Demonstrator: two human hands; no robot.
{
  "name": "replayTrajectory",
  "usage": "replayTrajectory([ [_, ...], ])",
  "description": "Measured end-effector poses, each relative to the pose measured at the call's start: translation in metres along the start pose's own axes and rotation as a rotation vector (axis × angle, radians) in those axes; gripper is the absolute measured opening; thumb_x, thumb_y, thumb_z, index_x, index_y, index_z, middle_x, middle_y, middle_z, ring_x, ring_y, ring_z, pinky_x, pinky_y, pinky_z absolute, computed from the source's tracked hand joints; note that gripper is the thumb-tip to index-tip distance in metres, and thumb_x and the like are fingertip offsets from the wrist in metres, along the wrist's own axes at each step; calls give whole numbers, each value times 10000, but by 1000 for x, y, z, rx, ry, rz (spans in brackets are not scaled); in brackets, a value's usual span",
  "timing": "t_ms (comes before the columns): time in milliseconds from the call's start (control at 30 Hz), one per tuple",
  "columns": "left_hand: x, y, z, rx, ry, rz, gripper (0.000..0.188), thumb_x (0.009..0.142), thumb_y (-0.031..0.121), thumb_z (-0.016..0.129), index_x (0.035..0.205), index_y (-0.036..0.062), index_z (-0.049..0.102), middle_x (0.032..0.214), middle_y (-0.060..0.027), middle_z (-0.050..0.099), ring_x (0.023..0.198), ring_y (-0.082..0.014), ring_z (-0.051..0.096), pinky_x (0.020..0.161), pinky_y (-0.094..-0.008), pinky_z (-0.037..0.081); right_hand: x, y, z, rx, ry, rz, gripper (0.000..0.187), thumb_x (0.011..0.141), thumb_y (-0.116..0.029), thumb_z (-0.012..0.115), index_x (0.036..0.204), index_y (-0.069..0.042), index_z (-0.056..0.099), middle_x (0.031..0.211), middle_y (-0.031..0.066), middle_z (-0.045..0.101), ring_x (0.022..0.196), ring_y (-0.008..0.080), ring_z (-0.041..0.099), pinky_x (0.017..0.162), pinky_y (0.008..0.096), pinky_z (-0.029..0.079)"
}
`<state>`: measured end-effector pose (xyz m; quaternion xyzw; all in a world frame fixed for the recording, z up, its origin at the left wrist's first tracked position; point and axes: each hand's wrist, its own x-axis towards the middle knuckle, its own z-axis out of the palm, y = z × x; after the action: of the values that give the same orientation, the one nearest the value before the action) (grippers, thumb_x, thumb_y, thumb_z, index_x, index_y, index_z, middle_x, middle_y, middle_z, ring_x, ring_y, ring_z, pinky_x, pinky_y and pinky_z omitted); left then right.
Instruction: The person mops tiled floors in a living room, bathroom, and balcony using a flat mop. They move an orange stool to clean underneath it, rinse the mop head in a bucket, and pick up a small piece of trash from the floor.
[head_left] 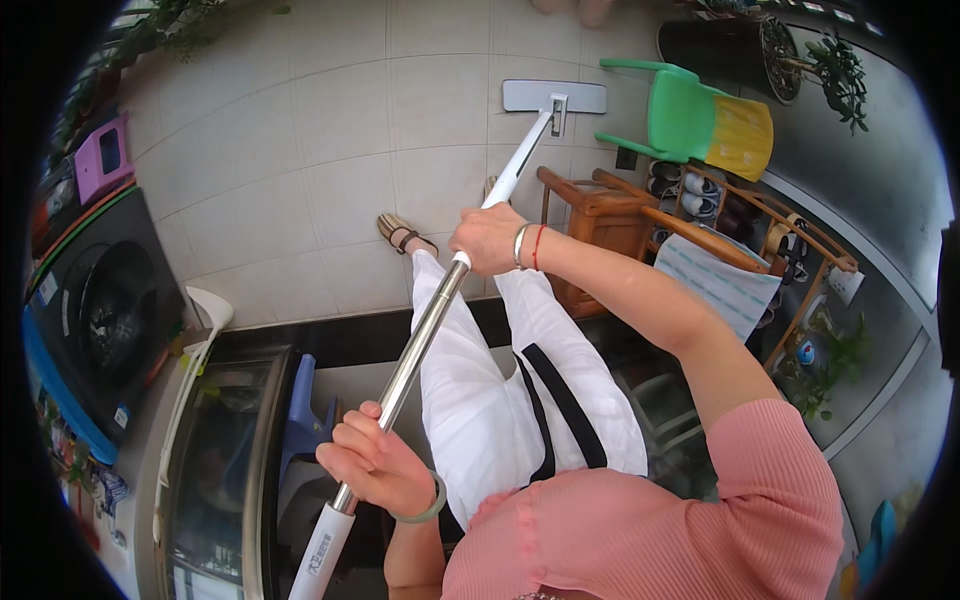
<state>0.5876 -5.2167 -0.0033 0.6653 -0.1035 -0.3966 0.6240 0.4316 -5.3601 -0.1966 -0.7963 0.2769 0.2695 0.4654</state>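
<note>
While the mop head [526,97] lies on tiles [340,130], left hand [378,465], right hand [490,240], each closed around its pole [421,345]

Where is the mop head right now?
In the head view, the mop head lies on the tiled floor at top, right of centre, just left of the green chair.

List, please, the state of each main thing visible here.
Mop pole: slanted, held in two hands
Left hand: closed round its metal part
Right hand: closed round its white section
Mop head: flat on the tiles
Green chair: partly covered by a yellow cover
Striped cloth: hanging over a wooden rail
Pale shoes: unworn
</note>
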Motion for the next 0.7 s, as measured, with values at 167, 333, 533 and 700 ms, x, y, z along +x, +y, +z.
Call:
replayTrajectory([
  [167,5,-74,65,-80,-185,-127,302,1033,194,359,743,129,303,630,5,326,652,-120,382,924,-397,389,-45,103,-10,-47,-71,167,147,838,-255,595,862,-156,701,904,92,667,978,281,614,783,435,528],
  [333,15,-138,102,-188,-350,-225,276,1019,140,395,750,96,355,670,-20,411,727,-155,467,1033,-472,355,-60,195,24,-43,60,242,130,784,-251,656,813,-124,663,872,127,653,868,334,624,730,435,526],
  [533,13,-131,89,-114,-504,-202,245,995,97,435,753,83,400,707,-31,452,817,-169,504,1080,-496,316,-68,192,43,-14,254,249,121,745,-224,672,771,-112,634,800,140,636,842,344,617,684,443,523],
  [700,39,-70,28,-92,-389,-189,254,993,124,420,746,103,368,689,-15,368,810,-159,463,1078,-461,307,-19,96,30,50,317,303,95,755,-221,661,763,-127,652,794,91,636,878,320,605,723,453,521],
])
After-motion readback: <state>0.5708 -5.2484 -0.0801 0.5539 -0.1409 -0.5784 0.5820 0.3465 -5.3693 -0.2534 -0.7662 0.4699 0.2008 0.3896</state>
